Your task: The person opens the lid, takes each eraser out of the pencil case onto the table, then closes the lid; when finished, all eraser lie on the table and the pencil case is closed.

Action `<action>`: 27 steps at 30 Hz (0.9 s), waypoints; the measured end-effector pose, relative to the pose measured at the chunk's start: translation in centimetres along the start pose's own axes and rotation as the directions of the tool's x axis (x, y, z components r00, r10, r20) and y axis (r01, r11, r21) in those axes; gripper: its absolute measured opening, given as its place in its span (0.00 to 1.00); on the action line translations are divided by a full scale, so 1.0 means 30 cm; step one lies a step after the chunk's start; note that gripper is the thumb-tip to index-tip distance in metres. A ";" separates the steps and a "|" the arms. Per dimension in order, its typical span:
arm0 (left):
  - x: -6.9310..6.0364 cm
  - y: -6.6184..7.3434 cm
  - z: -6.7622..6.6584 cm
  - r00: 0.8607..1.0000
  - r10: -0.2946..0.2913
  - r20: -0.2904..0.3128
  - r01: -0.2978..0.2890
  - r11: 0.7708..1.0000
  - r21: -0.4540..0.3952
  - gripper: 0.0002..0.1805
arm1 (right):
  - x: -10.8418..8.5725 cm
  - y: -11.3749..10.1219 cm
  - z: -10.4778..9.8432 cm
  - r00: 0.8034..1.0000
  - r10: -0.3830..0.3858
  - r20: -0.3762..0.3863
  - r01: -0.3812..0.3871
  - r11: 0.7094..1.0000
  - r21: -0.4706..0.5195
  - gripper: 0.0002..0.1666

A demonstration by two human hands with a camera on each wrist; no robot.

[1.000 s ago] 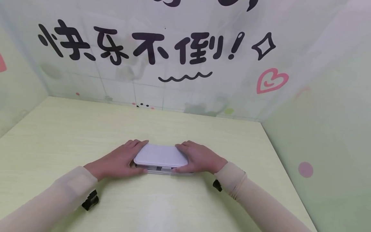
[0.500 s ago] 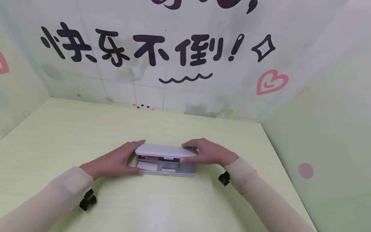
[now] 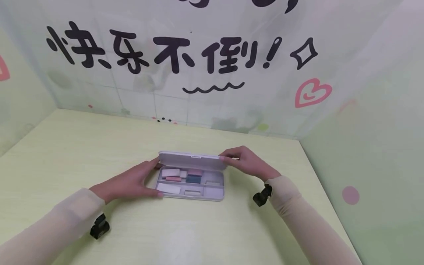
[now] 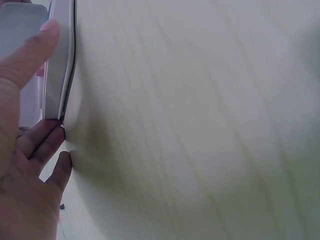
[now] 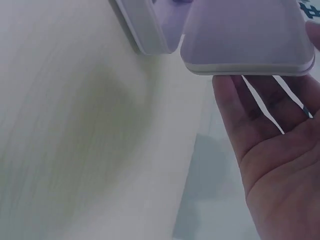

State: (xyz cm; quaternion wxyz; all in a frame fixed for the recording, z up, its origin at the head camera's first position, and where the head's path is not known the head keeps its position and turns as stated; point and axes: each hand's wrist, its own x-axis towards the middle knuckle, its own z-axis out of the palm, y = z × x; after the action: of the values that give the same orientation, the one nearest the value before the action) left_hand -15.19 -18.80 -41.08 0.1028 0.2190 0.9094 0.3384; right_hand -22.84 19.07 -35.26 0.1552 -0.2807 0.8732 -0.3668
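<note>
White lid (image 3: 195, 162): right hand (image 3: 246, 162) pinches its end, fingers behind.
Base (image 3: 213, 192): left hand (image 3: 132, 186), spread wide, holds opposite end.
Lid swing: brace base, tip lid gently.

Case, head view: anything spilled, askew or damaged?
Nothing stands out. The case rests on the table, its lid raised by the right hand, and the small blocks lie inside it; no spill or damage shows.

Black lettering (image 3: 175, 60) and pink heart outline (image 3: 313, 93) on pale back wall (image 3: 212, 108)
</note>
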 end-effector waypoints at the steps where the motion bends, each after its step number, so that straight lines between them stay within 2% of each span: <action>1: 0.000 0.002 0.000 1.000 -0.008 0.001 0.008 1.000 -0.001 0.71 | 0.002 0.005 -0.001 1.000 0.004 -0.016 -0.004 1.000 0.029 0.15; 5: -0.001 0.008 -0.001 1.000 -0.011 0.000 0.011 1.000 -0.008 0.74 | 0.012 0.021 -0.003 0.996 0.041 -0.082 -0.025 0.980 0.195 0.15; 8: 0.000 0.010 -0.002 1.000 -0.012 0.001 0.012 1.000 -0.015 0.74 | 0.021 0.029 -0.004 0.984 0.068 -0.163 -0.023 0.965 0.262 0.14; 12: 0.001 0.010 -0.006 1.000 -0.012 0.004 0.012 1.000 -0.007 0.73 | 0.037 0.039 -0.003 0.952 0.112 -0.285 -0.036 0.965 0.259 0.13; 15: 0.002 0.009 -0.008 1.000 -0.010 0.003 0.010 1.000 0.004 0.72 | 0.055 0.052 0.004 0.933 0.133 -0.334 -0.043 0.964 0.262 0.12; 21: -0.001 0.008 -0.005 1.000 -0.017 0.004 0.017 1.000 0.007 0.72 | 0.104 0.086 0.034 0.913 0.171 -0.370 -0.065 0.958 0.281 0.11; 27: -0.002 0.009 -0.002 1.000 -0.028 0.014 0.027 0.999 0.022 0.68 | 0.128 0.113 0.060 0.908 0.220 -0.356 -0.156 0.967 0.201 0.13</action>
State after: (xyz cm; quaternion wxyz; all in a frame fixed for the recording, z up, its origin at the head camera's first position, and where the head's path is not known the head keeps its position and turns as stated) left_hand -15.06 -18.68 -40.84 0.1115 0.2100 0.9151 0.3256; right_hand -26.31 17.69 -39.21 0.0432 -0.1058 0.8757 -0.4690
